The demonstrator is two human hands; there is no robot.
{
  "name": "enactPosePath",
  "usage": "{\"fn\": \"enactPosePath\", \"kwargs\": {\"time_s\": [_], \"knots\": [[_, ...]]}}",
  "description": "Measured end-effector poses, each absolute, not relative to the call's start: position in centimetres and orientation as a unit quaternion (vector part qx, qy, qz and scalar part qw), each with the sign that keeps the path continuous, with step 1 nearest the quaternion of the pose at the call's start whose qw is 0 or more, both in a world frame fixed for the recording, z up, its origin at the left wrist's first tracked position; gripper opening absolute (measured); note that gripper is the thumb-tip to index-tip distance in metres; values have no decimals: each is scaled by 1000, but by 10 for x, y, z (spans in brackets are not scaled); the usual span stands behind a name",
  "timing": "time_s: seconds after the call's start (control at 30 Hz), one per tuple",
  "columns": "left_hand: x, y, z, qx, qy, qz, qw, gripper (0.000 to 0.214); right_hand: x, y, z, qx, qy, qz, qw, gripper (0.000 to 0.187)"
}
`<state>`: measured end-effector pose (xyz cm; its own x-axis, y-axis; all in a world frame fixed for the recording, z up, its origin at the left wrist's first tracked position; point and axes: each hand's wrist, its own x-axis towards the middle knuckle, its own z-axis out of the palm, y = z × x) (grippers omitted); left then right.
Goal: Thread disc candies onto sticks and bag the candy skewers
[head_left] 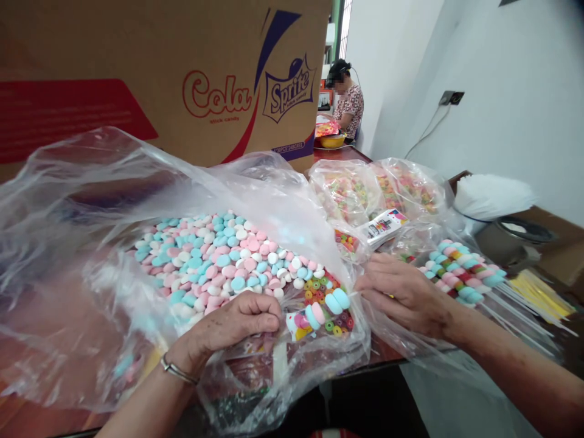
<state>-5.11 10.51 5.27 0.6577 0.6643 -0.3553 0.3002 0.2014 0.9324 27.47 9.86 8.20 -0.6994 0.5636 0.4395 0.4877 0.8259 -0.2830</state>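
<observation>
A candy skewer (316, 316) stretches between my two hands, carrying blue and pink soft candies and a small colourful wrapped piece at its left part. My left hand (244, 319) is closed in a pinch at its left end, beside a bag edge. The fingers of my right hand (401, 292) pinch near the stick's tip, just right of the two blue candies. Behind my left hand, pink, blue and white candies (219, 258) lie heaped in a clear plastic bag (255, 182). Ring-shaped coloured candies (319, 289) lie under the skewer.
Finished-looking candy skewers (463, 271) are stacked at the right, near yellow sticks (541, 295). Bags of ring candies (378, 185) and printed cards (385, 226) stand behind. A large cardboard box (137, 55) blocks the back left. Another person (350, 106) sits beyond.
</observation>
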Motion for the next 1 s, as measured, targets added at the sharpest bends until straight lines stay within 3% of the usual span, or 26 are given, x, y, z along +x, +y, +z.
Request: {"fn": "enactPosePath", "kwargs": {"time_s": [0.2,0.53,0.73,1.0], "knots": [[-47,104,53,631,404,184,636,30,266,90,80,-362,-875,49,317,19],[-47,102,55,728,423,170,512,27,264,92,86,-407,-862,204,222,24],[-48,98,56,637,419,164,626,32,264,97,76,-352,-881,52,312,21],[-50,99,62,632,436,139,626,32,260,94,83,-413,-860,182,238,23]]}}
